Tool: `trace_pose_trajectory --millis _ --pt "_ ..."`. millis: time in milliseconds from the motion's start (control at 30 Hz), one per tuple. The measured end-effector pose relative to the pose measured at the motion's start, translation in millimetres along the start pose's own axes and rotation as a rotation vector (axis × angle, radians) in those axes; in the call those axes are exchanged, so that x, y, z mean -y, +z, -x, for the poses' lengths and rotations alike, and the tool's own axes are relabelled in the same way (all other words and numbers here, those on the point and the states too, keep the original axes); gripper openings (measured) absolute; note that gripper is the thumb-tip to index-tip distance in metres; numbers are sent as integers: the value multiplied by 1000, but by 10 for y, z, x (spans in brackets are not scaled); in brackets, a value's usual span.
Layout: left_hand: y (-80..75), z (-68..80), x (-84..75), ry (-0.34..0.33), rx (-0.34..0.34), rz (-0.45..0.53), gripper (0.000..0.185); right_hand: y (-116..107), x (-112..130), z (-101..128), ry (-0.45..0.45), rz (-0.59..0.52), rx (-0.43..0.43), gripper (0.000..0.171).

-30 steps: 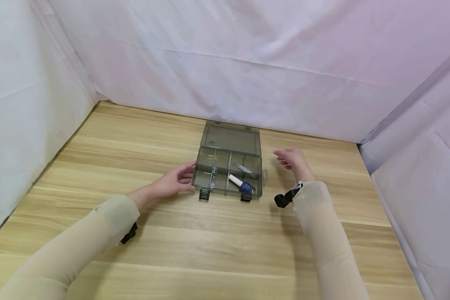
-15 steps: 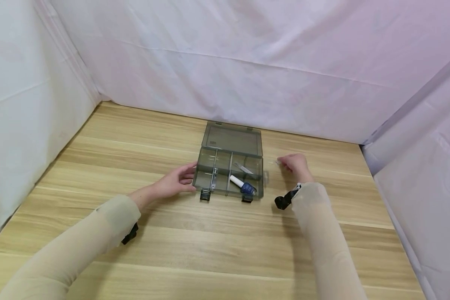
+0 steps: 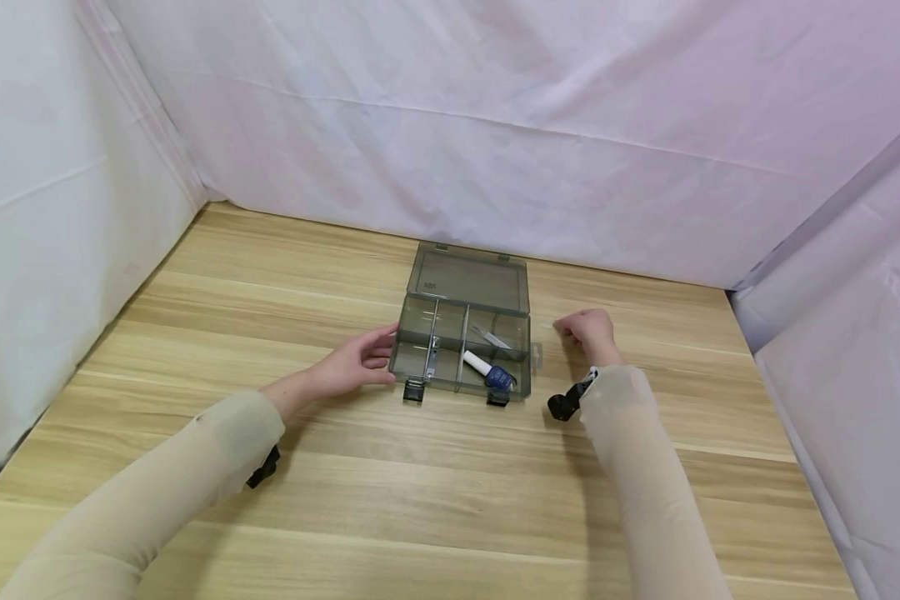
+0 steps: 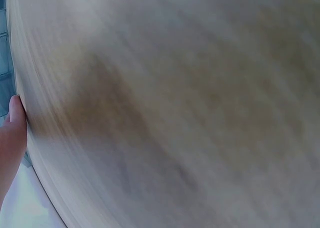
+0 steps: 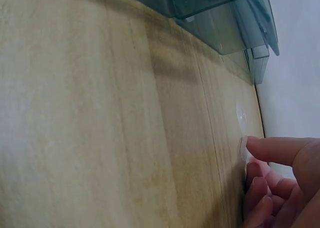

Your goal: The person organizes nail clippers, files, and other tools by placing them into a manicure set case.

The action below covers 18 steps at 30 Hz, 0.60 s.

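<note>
right hand resting on the wooden table just to the right of the box, fingers curled down toward a small clear piece lying flat on the wood; from the right wrist view, fingertips touching or nearly touching that piece, a true pinch not plain, so grasp cannot be told for certain. left hand laid against the left wall of the open smoky-grey plastic organizer box, fingers relaxed and straight, steadying rather than gripping. box near the middle of the table, lid swung back flat on the far side, two dark latches hanging off the near edge. inside, dividers forming several compartments: a blue-capped white tube lying at a slant in a near right compartment, a small metal tool, perhaps tweezers, in the compartment behind it, another slim metal item along a left divider. left wrist view blurred, showing only wood and a fingertip. white cloth walls around the table on three sides. judged step: picking the clear piece off the table beside the box. next move likely calling for a fine fingertip pinch or a nail under its edge, since flat and thin against the wood, with the box kept steady.
</note>
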<state>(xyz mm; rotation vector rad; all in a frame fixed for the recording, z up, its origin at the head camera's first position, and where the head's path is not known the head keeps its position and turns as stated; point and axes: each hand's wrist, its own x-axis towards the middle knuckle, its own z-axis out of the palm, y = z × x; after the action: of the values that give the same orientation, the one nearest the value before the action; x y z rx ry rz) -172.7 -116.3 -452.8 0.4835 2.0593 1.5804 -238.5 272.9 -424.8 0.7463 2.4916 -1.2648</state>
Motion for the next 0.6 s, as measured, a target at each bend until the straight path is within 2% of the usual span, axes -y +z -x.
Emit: trace_pose_trajectory --millis 300,367,467,600 --pt "-7 -4 13 4 3 -3 90 -30 -30 -16 -16 -13 26 13" --pt "-12 -4 20 5 4 -5 90 -44 -31 3 -28 -49 46 11" --pt "-21 -4 31 6 5 -2 90 -69 -18 51 -27 -162 110 6" --pt "-34 0 38 14 6 0 89 -105 37 131 17 -316 205 14"
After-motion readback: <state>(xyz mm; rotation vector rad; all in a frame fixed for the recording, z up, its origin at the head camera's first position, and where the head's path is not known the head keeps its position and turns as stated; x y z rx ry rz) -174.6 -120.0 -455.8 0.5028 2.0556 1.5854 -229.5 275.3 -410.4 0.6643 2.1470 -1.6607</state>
